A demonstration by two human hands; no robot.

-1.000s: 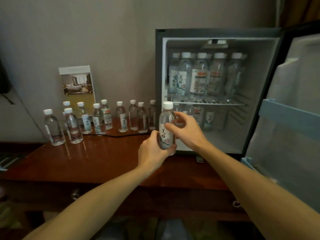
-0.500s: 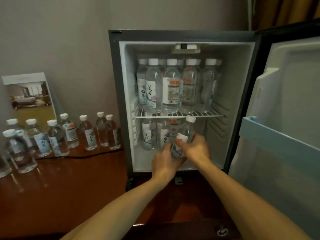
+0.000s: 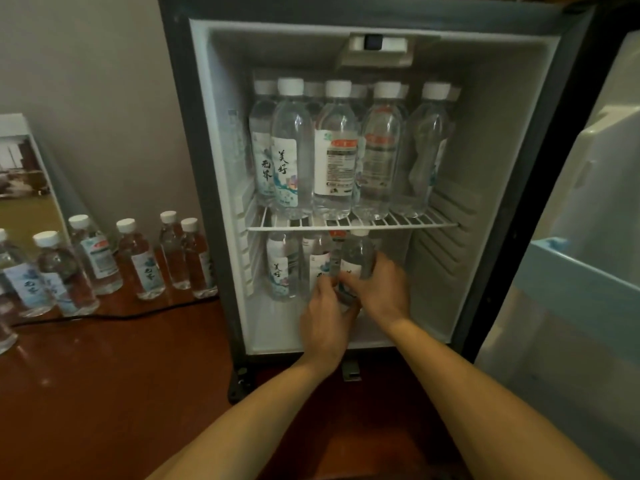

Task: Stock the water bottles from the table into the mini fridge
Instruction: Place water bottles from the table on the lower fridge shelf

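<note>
my left hand [image 3: 327, 320] and right hand [image 3: 379, 289] both curled round one water bottle [image 3: 357, 253], bottle upright inside the open mini fridge [image 3: 197, 168], lower compartment, just under the wire shelf [image 3: 398, 224], beside bottles standing there, spare bottles [image 3: 140, 261] lined up on the wooden table [image 3: 121, 375] to the left

A plain grey wall [image 3: 86, 98] takes up the left of the room. Propped at its foot, far left, stands a printed card [image 3: 24, 188] with a white top strip, a photo of a furnished room and a yellow-green lower part. A thin black cable [image 3: 121, 317] runs crosswise below it, gently curving.
</note>
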